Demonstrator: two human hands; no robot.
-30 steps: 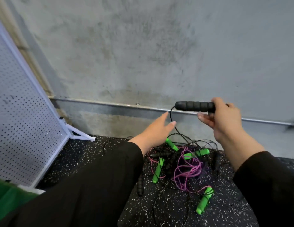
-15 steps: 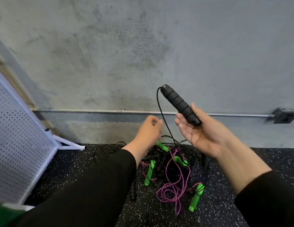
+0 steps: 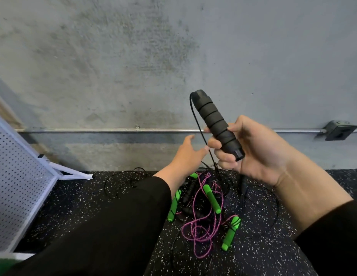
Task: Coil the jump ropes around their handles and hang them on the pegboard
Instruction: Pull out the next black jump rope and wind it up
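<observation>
We hold a black foam jump-rope handle in our right hand, fingers curled round its lower end, the handle tilted with its cord end up. Its thin black cord drops from the top down to the tangle of jump ropes on the speckled floor below the handle: green handles, pink cord, black cord. Our left hand, left of the handle, is spread and holds nothing, its thumb beside the cord. The white pegboard leans far left of the handle.
</observation>
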